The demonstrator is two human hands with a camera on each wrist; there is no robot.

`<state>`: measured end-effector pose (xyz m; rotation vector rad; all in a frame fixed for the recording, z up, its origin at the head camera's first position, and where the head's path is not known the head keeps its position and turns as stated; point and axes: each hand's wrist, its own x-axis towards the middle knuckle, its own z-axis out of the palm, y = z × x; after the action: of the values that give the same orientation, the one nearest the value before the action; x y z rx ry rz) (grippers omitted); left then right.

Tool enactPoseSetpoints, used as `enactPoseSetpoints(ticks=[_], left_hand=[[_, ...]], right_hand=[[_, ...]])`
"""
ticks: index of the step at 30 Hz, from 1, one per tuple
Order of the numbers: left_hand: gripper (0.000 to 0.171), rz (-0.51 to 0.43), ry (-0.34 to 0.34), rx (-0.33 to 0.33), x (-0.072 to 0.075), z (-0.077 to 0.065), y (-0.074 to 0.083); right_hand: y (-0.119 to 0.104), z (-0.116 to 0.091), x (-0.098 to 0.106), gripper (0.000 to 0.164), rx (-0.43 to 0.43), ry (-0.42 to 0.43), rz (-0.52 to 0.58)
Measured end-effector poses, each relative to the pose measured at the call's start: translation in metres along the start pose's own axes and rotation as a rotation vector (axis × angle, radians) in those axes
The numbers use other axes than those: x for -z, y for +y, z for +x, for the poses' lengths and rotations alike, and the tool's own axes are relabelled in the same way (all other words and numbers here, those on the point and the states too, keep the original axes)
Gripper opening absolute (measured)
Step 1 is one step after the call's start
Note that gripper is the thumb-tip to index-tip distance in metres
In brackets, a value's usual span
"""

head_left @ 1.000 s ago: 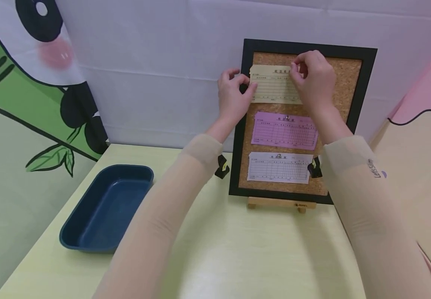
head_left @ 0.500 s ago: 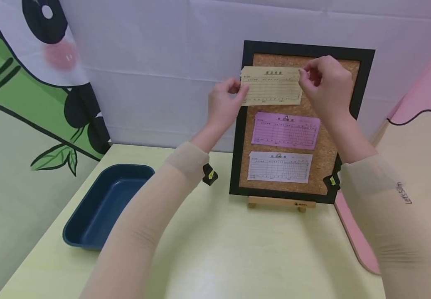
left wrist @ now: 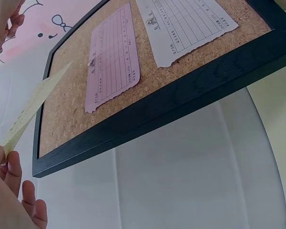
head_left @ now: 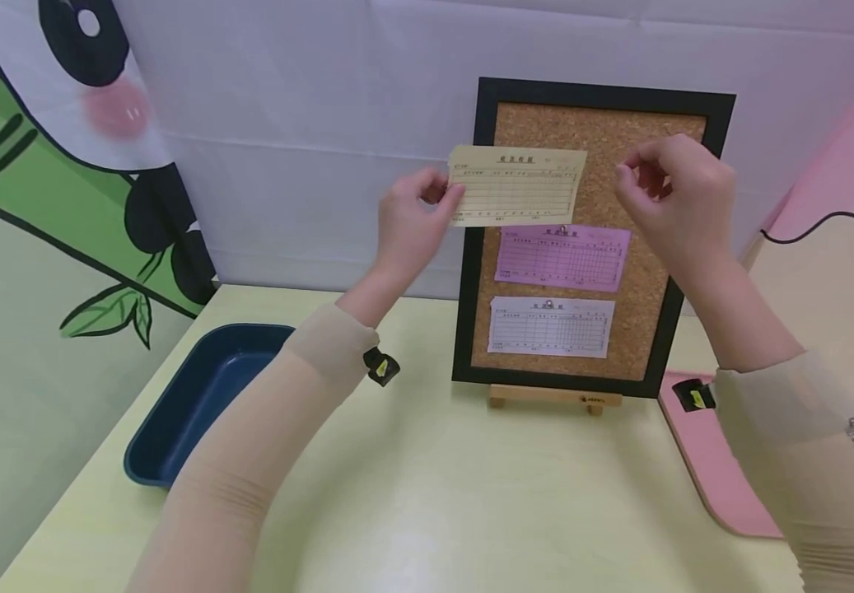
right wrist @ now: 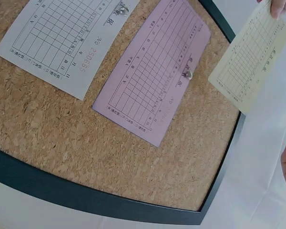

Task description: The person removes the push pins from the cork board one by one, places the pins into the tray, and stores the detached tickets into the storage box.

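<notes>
A cork board [head_left: 649, 329] in a black frame stands upright. My left hand [head_left: 413, 221] pinches the left edge of a pale yellow receipt slip [head_left: 519, 188], which overlaps the board's upper left in the head view; the left wrist view shows it standing off the cork. To its right, my right hand [head_left: 682, 198] has thumb and forefinger together on a tiny grey push pin [left wrist: 0, 50]. On the cork below, a pink receipt slip [head_left: 562, 262] and a white receipt slip [head_left: 551, 329] each hang from a metallic push pin at the top.
The board rests on a small wooden easel [head_left: 556, 396] on the pale table [head_left: 471, 494]. A deep blue tray [head_left: 167, 403] sits at the left, partly behind the left sleeve. A pink flat panel [head_left: 716, 469] lies by the right edge. A white cloth backdrop [head_left: 308, 206] is behind.
The yellow slip has come off the cork, moving left and slightly down in my left hand. My right hand has drawn away from the slip, to the right and down.
</notes>
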<state>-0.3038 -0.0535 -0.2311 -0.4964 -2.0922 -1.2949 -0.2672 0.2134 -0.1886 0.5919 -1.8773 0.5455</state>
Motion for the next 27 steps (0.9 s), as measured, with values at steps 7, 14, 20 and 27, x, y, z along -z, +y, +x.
enactPoseSetpoints(ticks=[7, 14, 20, 27], left_hand=[[0.019, -0.020, 0.018, 0.022, 0.018, -0.010, 0.002], [0.020, -0.046, 0.016, 0.065, 0.039, -0.022, 0.006], [0.021, -0.056, 0.020, 0.087, 0.054, -0.032, 0.007], [0.024, -0.066, -0.001, 0.090, 0.066, -0.045, 0.004]], right_hand=[[-0.011, -0.009, 0.024, 0.017, 0.026, -0.051, -0.017], [-0.017, -0.022, 0.046, 0.017, -0.015, -0.067, -0.023], [-0.014, -0.037, 0.060, 0.021, -0.023, -0.070, -0.035], [-0.009, -0.056, 0.073, 0.023, -0.040, -0.067, -0.041]])
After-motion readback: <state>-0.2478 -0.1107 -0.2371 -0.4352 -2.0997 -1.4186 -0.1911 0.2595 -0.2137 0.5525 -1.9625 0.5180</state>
